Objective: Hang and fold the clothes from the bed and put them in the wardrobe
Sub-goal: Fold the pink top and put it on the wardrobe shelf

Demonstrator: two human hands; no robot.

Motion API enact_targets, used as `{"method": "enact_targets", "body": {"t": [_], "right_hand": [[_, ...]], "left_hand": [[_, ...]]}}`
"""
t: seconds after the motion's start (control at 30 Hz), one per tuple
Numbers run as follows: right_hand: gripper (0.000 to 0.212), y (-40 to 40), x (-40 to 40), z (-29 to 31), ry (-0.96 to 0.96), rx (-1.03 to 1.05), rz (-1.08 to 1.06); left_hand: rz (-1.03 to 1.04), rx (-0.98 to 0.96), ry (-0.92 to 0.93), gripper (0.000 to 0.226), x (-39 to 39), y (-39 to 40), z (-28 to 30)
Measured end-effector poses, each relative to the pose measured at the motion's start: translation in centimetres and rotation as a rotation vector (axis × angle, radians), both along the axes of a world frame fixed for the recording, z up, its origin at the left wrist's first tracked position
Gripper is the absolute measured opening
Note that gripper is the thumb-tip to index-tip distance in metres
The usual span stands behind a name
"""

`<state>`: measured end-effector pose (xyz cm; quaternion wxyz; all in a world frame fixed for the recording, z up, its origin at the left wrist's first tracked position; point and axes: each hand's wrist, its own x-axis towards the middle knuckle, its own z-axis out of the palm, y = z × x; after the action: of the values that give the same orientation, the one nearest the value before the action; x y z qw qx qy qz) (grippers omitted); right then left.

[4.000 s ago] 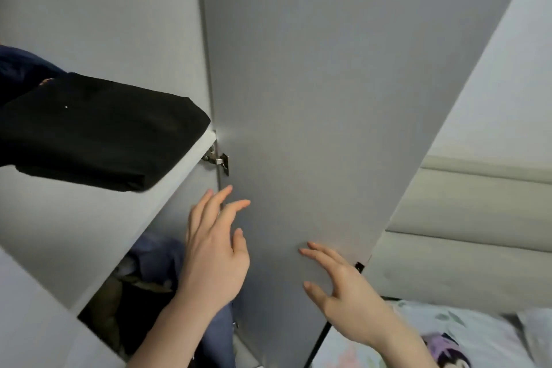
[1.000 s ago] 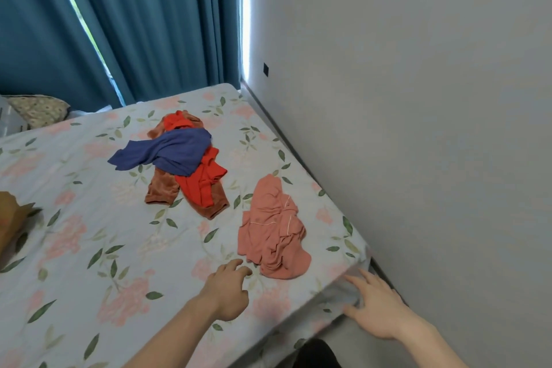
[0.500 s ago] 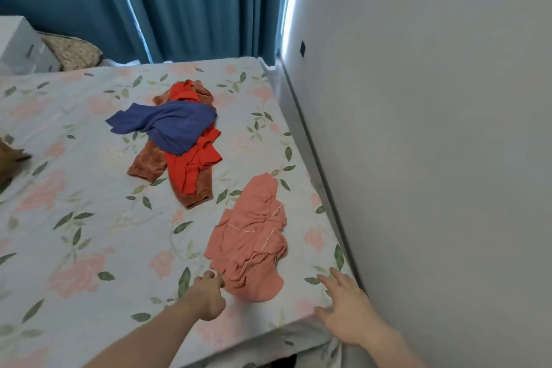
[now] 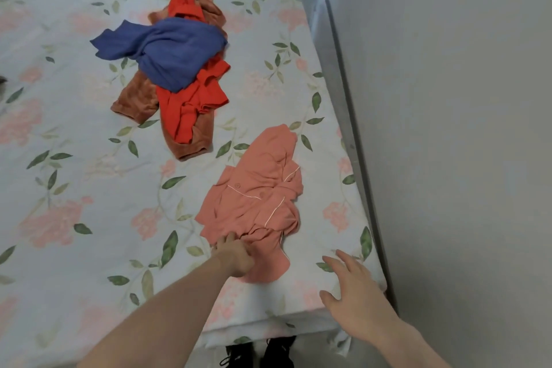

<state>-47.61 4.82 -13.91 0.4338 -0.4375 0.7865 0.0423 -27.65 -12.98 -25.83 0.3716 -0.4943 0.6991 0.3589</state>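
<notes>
— Left hand [image 4: 236,254] has its fingers curled into the near edge of the pink pajama top [image 4: 257,206]; the right hand [image 4: 355,293] is open, fingers spread, over the corner of the bed [image 4: 89,218] just to the right of it.

— What could go wrong?

— One bunched grip on a crumpled garment. If it's lifted by that fistful alone, I'd expect it to come up twisted, a sleeve trailing, hard to fold or hang. It also lies near the bed's right edge, beside the wall [image 4: 448,128], so a loose end could slip off into the gap.

— How does it lie?

— Long axis runs straight away from the left hand, narrowing toward the far end; white piping shows across the middle. I can't tell which end is the collar.

— Beyond it?

— Farther off, up and left of the hand, a heap: blue garment [image 4: 167,48] over red garment [image 4: 191,104] over brown garment [image 4: 134,95], untouched.
</notes>
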Motion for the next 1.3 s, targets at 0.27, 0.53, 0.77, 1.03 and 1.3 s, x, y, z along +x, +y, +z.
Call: {"method": "enact_targets", "body": {"t": [0.27,0.53,0.77,1.03,1.3], "right_hand": [[0.06,2.3,4.1,-1.4,-0.094,0.041,-0.121],[0.056,2.4,7.9,9.3,-0.165,-0.048,-0.113],[0.098,0.9,13.9,18.8,-0.218,-0.375,-0.128],[0.029,-0.8,17.5,25.4,-0.254,-0.751,-0.248],[0.026,-2.5,17.8,30.7,-0.392,-0.861,-0.245]], "left_hand": [[0.251,-0.03,0.256,0.029,3.1,1.9,0.7],[0.577,-0.151,0.714,0.017,7.2,0.7,19.0],[0.581,-0.113,1.102,0.035,10.7,2.4,36.2],[0.565,-0.309,1.127,0.019,14.9,4.2,42.8],[0.584,-0.547,0.869,0.012,19.9,4.7,39.6]]}}
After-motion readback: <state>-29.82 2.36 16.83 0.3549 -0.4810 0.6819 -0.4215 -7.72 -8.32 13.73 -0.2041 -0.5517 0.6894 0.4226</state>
